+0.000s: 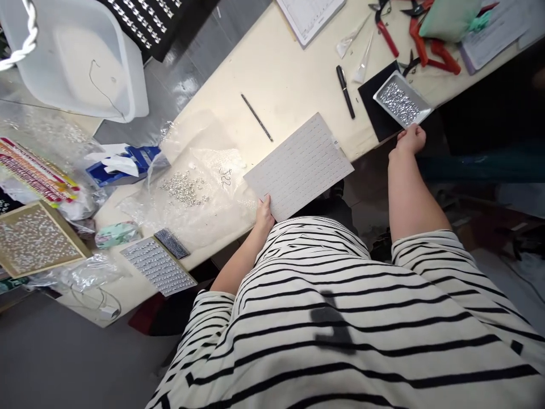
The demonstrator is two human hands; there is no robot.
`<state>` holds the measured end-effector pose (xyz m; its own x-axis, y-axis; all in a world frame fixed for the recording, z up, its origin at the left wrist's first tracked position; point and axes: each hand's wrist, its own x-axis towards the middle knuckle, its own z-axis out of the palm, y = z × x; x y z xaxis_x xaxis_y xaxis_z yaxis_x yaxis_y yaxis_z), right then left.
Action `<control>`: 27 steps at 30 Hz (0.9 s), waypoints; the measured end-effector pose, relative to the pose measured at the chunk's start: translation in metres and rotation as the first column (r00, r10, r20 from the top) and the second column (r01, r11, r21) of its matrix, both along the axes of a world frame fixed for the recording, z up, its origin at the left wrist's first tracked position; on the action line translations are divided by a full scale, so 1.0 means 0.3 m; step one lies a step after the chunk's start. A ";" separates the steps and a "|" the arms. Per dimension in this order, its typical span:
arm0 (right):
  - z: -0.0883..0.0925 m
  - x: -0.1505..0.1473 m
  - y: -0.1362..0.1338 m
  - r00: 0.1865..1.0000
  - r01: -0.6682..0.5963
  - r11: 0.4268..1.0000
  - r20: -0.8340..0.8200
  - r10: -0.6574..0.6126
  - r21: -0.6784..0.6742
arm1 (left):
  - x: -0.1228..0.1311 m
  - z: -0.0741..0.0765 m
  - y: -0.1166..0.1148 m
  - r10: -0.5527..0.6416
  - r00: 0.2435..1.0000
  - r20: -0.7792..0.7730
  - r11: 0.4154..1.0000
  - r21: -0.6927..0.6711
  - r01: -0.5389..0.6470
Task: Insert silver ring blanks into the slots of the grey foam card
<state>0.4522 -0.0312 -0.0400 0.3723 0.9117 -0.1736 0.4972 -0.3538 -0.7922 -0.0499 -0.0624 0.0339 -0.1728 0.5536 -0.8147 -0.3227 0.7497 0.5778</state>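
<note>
- Grey board (300, 165) is my landmark; its long axis slants up and right from my left hand (264, 215).
- Left: grasping the board's near-left corner, thumb on top, other fingers mostly hidden.
- White tray (420, 103) with small silvery pieces (398, 102): right of the board, apart from it, long axis roughly crosswise to the board's.
- Right hand (411, 139) is nearer the tray: fingers curled at its near edge. Can't tell if they're pinching anything.
- Right forearm's extended, well right of the board.
</note>
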 end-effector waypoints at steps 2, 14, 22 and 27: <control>-0.008 -0.007 0.016 0.977 0.209 0.975 -0.036 -0.212 -0.075 | 0.016 -0.011 0.022 -0.013 0.999 -0.031 1.000 0.026 0.013; 0.073 -0.139 0.007 0.713 0.688 0.695 0.016 -0.701 -0.208 | 0.152 -0.045 0.250 -0.299 0.855 -0.424 0.914 0.130 0.384; 0.130 -0.590 -0.336 0.822 0.565 0.728 0.184 -0.539 -0.389 | -0.001 0.037 0.157 -0.665 0.221 -0.714 0.285 0.031 0.958; 0.016 -0.781 -0.396 0.999 0.001 0.702 -0.033 -0.034 -0.712 | -0.012 -0.086 0.290 -0.646 -0.124 -0.753 -0.124 -0.057 0.991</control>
<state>0.2181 -0.1502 -0.0352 0.3642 0.5039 -0.7832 0.4589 -0.8289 -0.3199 -0.0534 0.0247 0.0080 0.6163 0.6564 -0.4352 0.7498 -0.3199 0.5792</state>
